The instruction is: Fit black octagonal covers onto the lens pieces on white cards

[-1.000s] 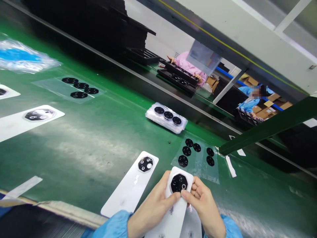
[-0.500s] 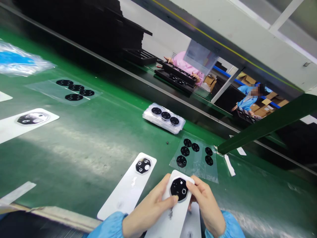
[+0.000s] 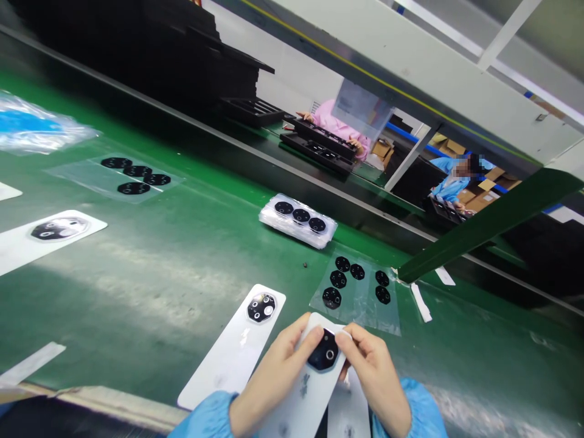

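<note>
I hold a white phone back cover (image 3: 303, 395) at the bottom centre, its black camera ring (image 3: 325, 353) facing up. My left hand (image 3: 274, 380) grips the cover's left side, thumb pressed on the ring. My right hand (image 3: 371, 371) closes on the right edge, with thumb and forefinger pinched at the ring's upper right. A second white cover (image 3: 235, 347) with its own camera ring lies on the green belt (image 3: 159, 267) just left of my hands. A clear film sheet (image 3: 358, 292) carrying several black rings lies just beyond my hands.
A wrapped pack of black rings (image 3: 298, 220) sits mid-belt. Farther left are another film sheet with rings (image 3: 123, 175), a white cover (image 3: 43, 236) and a blue plastic bag (image 3: 31, 125). A green bar (image 3: 488, 222) crosses at right. Other people work at black trays (image 3: 319, 141) beyond the belt.
My thumbs have moved onto the black ring, covering more of it. The cover has tilted slightly in my hands. The view has shifted a little.
</note>
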The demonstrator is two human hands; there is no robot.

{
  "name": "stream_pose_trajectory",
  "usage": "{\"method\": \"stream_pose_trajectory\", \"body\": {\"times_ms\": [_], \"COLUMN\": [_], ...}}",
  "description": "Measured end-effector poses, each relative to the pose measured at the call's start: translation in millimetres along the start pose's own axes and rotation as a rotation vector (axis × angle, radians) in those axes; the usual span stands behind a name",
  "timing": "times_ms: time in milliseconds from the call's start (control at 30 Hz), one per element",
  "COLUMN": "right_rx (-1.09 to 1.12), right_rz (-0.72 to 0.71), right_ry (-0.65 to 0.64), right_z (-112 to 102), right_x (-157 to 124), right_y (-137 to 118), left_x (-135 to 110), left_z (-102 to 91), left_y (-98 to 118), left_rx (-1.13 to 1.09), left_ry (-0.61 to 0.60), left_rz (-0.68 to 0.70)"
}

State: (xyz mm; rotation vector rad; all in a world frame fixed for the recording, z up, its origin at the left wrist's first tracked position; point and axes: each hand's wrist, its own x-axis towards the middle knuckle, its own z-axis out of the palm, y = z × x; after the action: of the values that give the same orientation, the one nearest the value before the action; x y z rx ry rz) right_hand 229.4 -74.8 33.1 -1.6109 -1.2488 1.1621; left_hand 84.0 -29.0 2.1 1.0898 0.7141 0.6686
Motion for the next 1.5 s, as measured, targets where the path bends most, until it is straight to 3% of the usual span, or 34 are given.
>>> {"method": "stream_pose_trajectory", "body": {"times_ms": [233,400,833,1000,1200,1500], "right_rx": [0.110,0.180,0.105,0.292,0.405,0.509], "right_rz": [0.048,0.072,0.088,0.171,0.257,0.319], "right_ry": [-0.088,-0.108,-0.063,-0.091,-0.210,-0.245], "right_z": [-2,-2,-4,-11,-21,-21], "right_x": [1,4,12,26,36,42], "right_y": [-3,-6,-4,5,16,18], "left_x": [5,10,10,7,4,9], "left_z": [0.6,2.9,7.1,0.7,-2.0,4.0], "left_y": [9,5,4,11,24,23], "left_rx": [-0.363,-0.471,-0.449,-0.326,-0.222,-0.219], "left_ry": [-0.110,-0.106,-0.019,0.090,-0.076,-0.069], "left_rz": [-0.113,-0.158,-0.145,-0.160,-0.121,-0.135]}}
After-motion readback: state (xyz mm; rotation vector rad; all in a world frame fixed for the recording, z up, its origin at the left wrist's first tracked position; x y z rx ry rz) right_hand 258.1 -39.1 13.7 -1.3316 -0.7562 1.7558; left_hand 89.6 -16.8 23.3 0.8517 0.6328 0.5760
